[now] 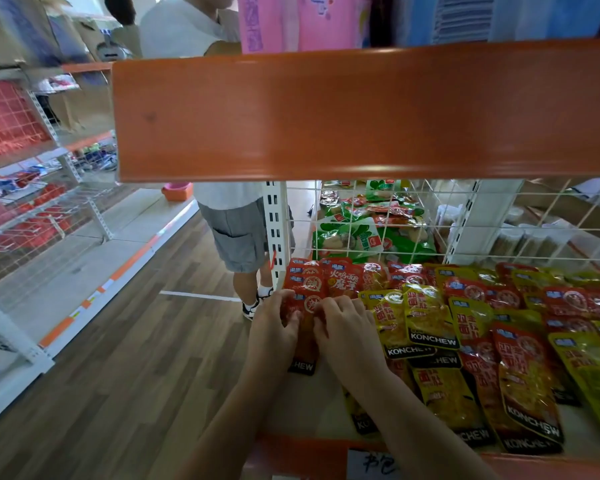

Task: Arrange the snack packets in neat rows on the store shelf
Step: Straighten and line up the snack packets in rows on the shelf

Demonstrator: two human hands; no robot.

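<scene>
At the shelf's left end, both hands' grip on a red KONCHEW packet [303, 336].

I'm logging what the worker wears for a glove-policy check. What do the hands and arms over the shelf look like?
The left hand and right hand are both bare: no gloves, rings, watch or bracelets visible. Both forearms are uncovered, with no sleeves in view.

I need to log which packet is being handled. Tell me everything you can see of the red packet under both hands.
The red packet is a glossy plastic pouch with a round emblem near its top and a black bottom band whose visible letters read "CHEW". It lies flat, lengthwise, at the shelf's left end, its top among other red packets. The left hand and right hand curl onto its sides, hiding most of it.
</scene>
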